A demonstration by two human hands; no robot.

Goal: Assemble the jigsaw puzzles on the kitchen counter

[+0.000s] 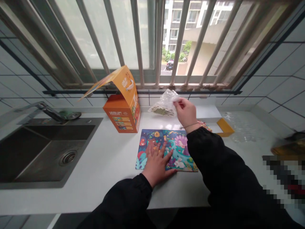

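My left hand (pixel 157 163) lies flat with fingers spread on a colourful puzzle board (pixel 181 159) printed with animals and plants. Pinched in my right hand (pixel 185 111) is the top of a clear plastic bag (pixel 166 101), held up beyond the board's far edge. Flat pieces show through the lower part of the bag, though their kind is hard to make out. An orange puzzle box (pixel 121 116) with its lid flipped up stands just left of the bag. My right wrist and sleeve cover the board's right side.
A sink (pixel 78 149) with a faucet (pixel 49 111) takes up the left of the white counter (pixel 114 178). Behind my right wrist are a yellow-edged open tray (pixel 226 127) and crumpled clear plastic (pixel 245 127). A barred window (pixel 156 47) runs along the back.
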